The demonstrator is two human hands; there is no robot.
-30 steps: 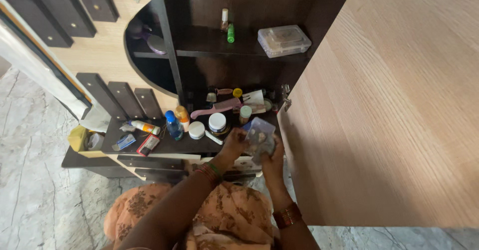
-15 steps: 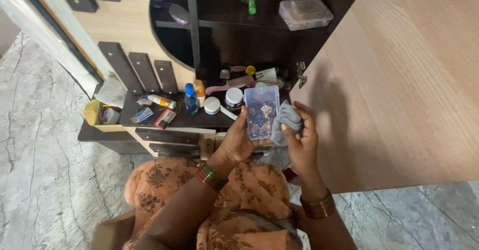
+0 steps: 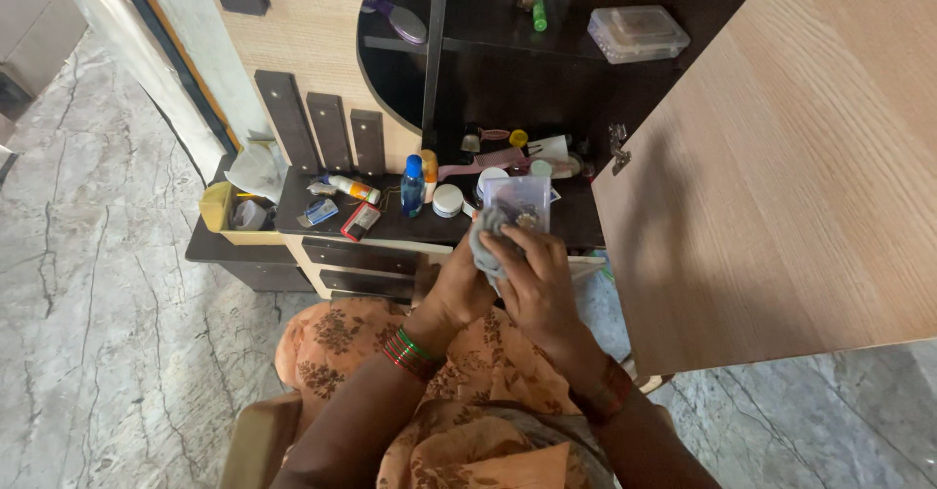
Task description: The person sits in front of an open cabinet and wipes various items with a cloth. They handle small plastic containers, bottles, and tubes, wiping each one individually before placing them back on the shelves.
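While the left hand (image 3: 461,289) grips a clear plastic box (image 3: 522,206), long axis toward twelve o'clock, the right hand (image 3: 537,284) presses a grey cloth (image 3: 488,240) against it; blue bottle (image 3: 413,184) at ten o'clock.

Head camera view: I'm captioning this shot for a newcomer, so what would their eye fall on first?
Dead centre, the left hand holds a clear plastic box while the right hand presses a grey cloth against it. Behind them is a dark shelf crowded with bottles and jars, a blue bottle standing out. A big pale wooden door fills the right side.
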